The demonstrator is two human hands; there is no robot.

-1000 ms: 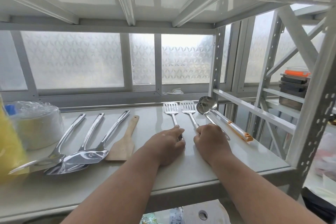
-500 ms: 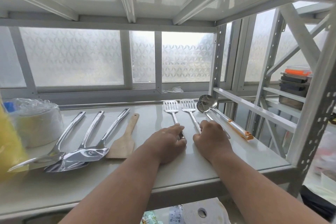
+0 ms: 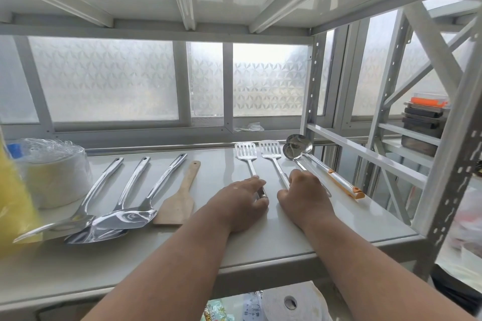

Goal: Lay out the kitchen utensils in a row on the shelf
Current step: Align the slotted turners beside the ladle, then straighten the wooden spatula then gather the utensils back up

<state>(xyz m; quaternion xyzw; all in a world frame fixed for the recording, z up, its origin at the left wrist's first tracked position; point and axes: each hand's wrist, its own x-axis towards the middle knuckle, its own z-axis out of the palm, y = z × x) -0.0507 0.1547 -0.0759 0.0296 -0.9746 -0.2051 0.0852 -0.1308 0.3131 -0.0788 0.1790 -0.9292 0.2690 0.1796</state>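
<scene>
Shelf (image 3: 208, 250): 2 slotted spatulas lie side by side, heads toward the window. Left hand (image 3: 242, 206) rests on the handle of the left slotted spatula (image 3: 245, 155), fingers curled over it. Right hand (image 3: 303, 198) covers the handle end of the right slotted spatula (image 3: 271, 155); cannot tell how tight either grip is. 2 ladles (image 3: 297, 148) lie just right. 3 steel turners (image 3: 122, 216) and a wooden spatula (image 3: 180, 203) lie left.

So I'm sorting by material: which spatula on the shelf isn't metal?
The wooden spatula, fourth from the left, beside the three steel turners; every other utensil is shiny steel.
</scene>
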